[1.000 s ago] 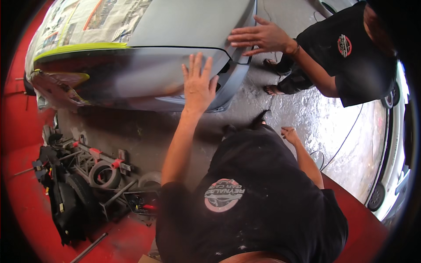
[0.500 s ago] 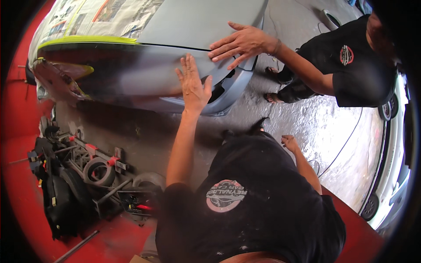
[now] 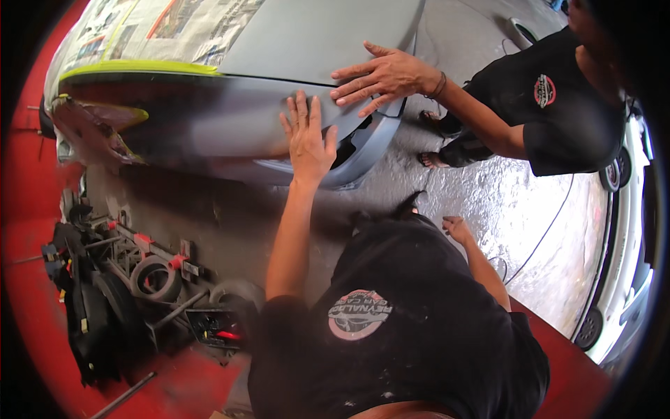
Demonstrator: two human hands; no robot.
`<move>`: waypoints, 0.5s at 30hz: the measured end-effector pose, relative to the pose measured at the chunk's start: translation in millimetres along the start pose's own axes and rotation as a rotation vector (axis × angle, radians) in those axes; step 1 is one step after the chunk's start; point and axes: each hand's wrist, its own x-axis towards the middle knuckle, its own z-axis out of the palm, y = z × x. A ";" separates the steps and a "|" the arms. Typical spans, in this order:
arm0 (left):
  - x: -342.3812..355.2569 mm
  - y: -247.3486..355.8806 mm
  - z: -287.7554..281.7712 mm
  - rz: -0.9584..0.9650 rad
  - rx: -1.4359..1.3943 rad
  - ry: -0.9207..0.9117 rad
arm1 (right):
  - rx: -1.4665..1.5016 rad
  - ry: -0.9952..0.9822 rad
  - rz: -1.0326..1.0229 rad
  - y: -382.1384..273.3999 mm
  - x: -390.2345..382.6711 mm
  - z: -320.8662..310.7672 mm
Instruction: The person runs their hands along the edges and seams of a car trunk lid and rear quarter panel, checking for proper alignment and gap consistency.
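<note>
My left hand (image 3: 309,140) lies open, fingers spread, on the grey side panel (image 3: 223,115) of a car at upper centre. Just right of it, the open hand of a co-worker (image 3: 391,77) rests across the seam between that panel and the grey upper panel (image 3: 293,38). Newspaper (image 3: 153,28) covers the car's upper left, edged with yellow tape (image 3: 139,68). Below the co-worker's hand is a dark opening near the corner. My right hand (image 3: 456,228) is low at my right side, away from the car, fingers loosely curled, with nothing visible in them.
A co-worker (image 3: 558,119) in black stands at the upper right. Loose car parts, tyres and a metal frame (image 3: 139,272) lie at lower left by red surfaces (image 3: 28,209). A cable (image 3: 544,237) crosses the shiny floor. A white car (image 3: 621,251) is at far right.
The co-worker's hand has moved left and down onto the seam, nearer my left hand, since a second ago. My left hand has shifted slightly on the panel, fingers still spread.
</note>
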 end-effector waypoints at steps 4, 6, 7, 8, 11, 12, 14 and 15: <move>1.6 1.6 0.7 0.003 0.027 -0.011 | 0.000 0.008 0.009 10.9 -3.3 -1.0; 0.3 3.9 1.2 0.024 0.030 -0.003 | 0.010 0.035 0.005 13.9 -5.0 0.1; -1.2 4.5 0.5 0.004 0.062 -0.010 | 0.000 0.023 0.009 15.9 -5.4 0.4; -0.4 6.6 1.6 -0.016 0.091 -0.021 | -0.010 0.011 0.018 19.3 -5.9 1.4; 5.5 19.0 7.1 -0.031 0.142 -0.046 | -0.038 -0.004 0.025 27.8 -6.3 2.1; 9.4 22.9 10.1 -0.018 0.142 -0.037 | -0.031 0.008 0.016 32.0 -5.7 2.6; 19.4 32.2 17.8 0.041 0.189 -0.072 | -0.077 -0.004 -0.034 45.4 -2.0 5.9; 23.6 36.0 20.2 0.026 0.192 -0.089 | -0.072 0.004 -0.045 49.1 -2.4 9.4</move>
